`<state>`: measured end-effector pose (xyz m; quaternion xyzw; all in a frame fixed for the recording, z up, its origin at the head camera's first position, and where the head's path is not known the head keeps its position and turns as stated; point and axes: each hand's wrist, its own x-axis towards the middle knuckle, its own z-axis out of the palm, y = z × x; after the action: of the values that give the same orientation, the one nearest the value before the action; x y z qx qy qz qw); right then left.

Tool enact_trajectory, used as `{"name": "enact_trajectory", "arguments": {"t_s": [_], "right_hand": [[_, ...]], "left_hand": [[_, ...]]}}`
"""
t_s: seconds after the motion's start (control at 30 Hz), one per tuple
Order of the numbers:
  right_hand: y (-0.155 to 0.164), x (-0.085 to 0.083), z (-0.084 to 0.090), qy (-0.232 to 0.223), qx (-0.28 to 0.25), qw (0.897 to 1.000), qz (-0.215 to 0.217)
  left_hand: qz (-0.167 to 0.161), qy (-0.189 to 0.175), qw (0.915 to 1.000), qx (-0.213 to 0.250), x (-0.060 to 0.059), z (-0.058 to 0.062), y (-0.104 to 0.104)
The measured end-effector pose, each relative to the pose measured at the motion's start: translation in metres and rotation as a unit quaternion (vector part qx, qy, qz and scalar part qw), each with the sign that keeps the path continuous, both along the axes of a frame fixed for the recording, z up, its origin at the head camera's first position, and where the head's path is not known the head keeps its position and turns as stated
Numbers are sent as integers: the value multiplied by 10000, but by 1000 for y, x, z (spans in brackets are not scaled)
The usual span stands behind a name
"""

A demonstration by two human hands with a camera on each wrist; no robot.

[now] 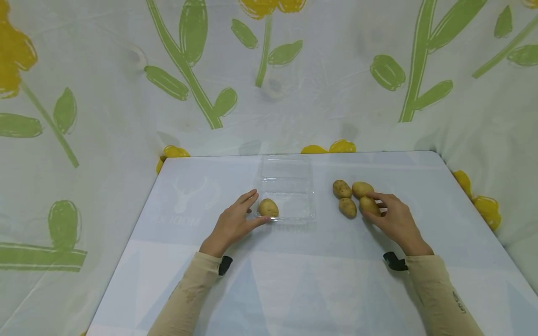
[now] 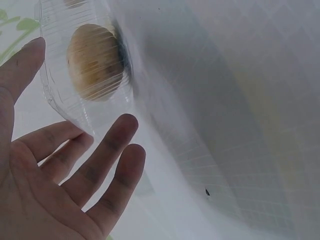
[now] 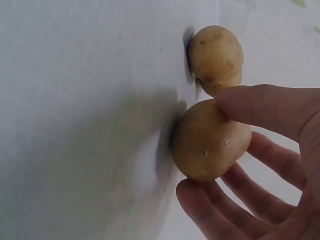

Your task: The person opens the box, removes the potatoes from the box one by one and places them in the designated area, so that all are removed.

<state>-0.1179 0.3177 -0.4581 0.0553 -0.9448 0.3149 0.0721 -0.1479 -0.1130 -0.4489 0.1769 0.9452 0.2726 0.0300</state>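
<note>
The right hand (image 1: 395, 219) pinched a small tan oval potato (image 1: 369, 206) to lift it, while the left hand (image 1: 233, 224), fingers straight, steadied the clear plastic tray (image 1: 294, 186) mid-desk.

I judge this a staged recording booth, not a kitchen: my table (image 1: 294, 280) is pale, with a faint printed deer, and is walled on three sides by draped floral sheeting (image 1: 105, 93); no appliances or furniture show.
</note>
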Motion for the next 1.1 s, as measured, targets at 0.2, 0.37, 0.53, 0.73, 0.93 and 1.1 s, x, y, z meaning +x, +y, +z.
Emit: {"name": "enact_trajectory", "arguments": {"t_s": [0.2, 0.37, 0.53, 0.73, 0.93, 1.1], "right_hand": [[-1, 1, 3, 143, -27, 9999, 57], [-1, 1, 3, 126, 26, 9999, 26], [0, 2, 2, 66, 38, 10000, 16], [0, 3, 3, 18, -29, 10000, -25], [0, 2, 5, 48, -65, 9999, -78], [-2, 1, 8, 100, -28, 9997, -207]], "left_hand": [[-9, 40, 10000, -40, -3, -1, 0], [-12, 4, 10000, -58, -4, -2, 0], [-27, -30, 10000, -23, -3, -1, 1], [-52, -8, 10000, 8, -2, -2, 0], [-50, 21, 10000, 32, -1, -3, -1], [-39, 14, 10000, 35, -1, -3, -2]]}}
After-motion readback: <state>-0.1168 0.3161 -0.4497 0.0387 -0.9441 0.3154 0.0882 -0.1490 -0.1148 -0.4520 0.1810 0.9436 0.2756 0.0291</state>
